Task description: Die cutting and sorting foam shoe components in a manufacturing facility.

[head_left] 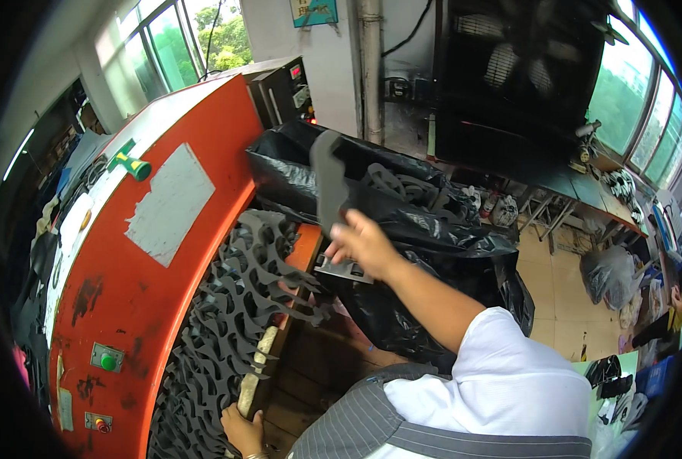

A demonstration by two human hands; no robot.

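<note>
Right hand (365, 246), centre of frame: blurred, fingers loosely spread. Curved dark-grey piece (327, 183), flat, matte, lies just above and left of the fingertips; cannot tell whether they grip it. Left hand (243, 432), lower edge, at the end of a worn pale strip (250, 389); grip unclear, fingers partly hidden. Wavy-edged grey pieces (218, 336) heaped left of centre. Glossy, wrinkled black plastic (463, 268) right of centre.

Plain white short-sleeved T-shirt (520, 379), kinda roomy at the sleeve (488, 329), with a dark grey apron (348, 417) over it, skinny pale pinstripes and a wide matching strap (501, 446). Oh, and the left hand (241, 431) has a thin shiny bracelet (257, 456) at the wrist, mostly cut off
</note>
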